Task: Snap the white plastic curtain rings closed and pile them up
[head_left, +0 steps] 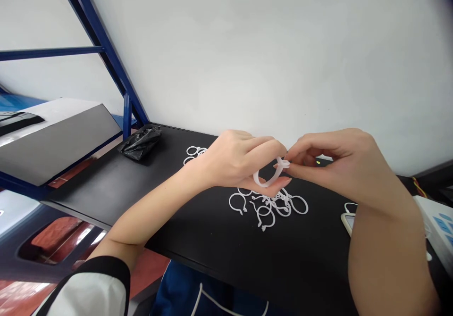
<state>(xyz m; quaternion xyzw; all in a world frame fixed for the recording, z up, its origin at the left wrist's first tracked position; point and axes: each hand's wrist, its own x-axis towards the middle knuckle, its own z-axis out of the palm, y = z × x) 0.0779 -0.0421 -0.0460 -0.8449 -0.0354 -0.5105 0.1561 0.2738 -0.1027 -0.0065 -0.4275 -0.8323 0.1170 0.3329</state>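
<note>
Above a black table (198, 231), my left hand (240, 158) and my right hand (332, 158) meet on one white plastic ring (269, 177). The left fingers curl round the ring's lower arc. The right thumb and fingers pinch its top end. Directly below the hands lies a pile of several white rings (269, 205). More white rings (194, 153) lie behind my left wrist, partly hidden.
A crumpled black plastic bag (140, 142) sits at the table's far left. Blue metal shelf bars (106, 52) rise on the left over a grey board (56, 141). A phone's corner (348, 220) and a white power strip (439, 226) lie at the right. A white wall stands behind.
</note>
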